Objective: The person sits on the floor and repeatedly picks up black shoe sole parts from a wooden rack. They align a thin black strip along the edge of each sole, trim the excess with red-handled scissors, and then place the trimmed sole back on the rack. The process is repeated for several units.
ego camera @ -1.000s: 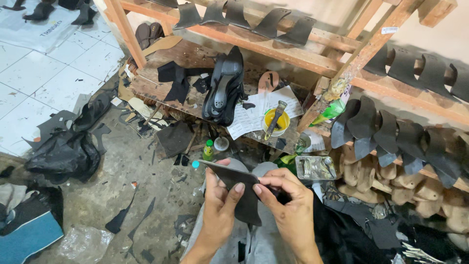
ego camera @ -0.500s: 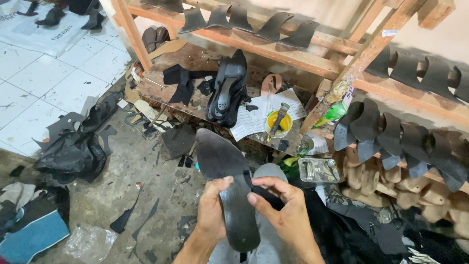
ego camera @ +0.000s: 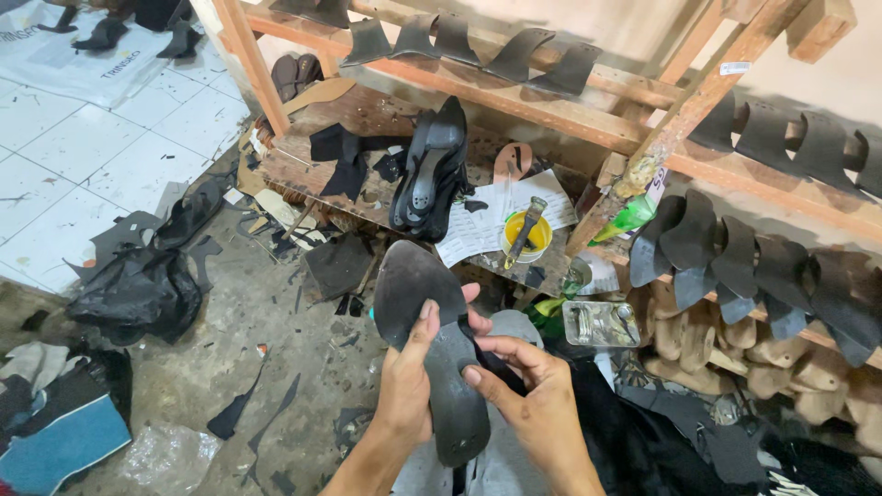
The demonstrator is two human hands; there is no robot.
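Note:
A dark grey shoe sole (ego camera: 418, 289) stands nearly upright in front of me, its flat underside facing the camera and its wide toe end up. My left hand (ego camera: 409, 381) grips its narrow waist from the left, thumb pressed on the face. My right hand (ego camera: 533, 400) holds it from the right, fingers curled around the edge and onto the lower part. The heel end (ego camera: 459, 432) points down toward my lap.
A low wooden bench (ego camera: 358, 115) ahead holds stacked black shoe soles (ego camera: 430, 165), paper sheets and a yellow glue pot with a brush (ego camera: 525, 234). Wooden racks (ego camera: 735, 179) carry black shoe parts. Black scraps and a bag (ego camera: 138, 289) litter the floor at left.
The sole was turned from lying flat and edge-on between my hands to standing upright with its face toward me. Both hands shifted lower on it.

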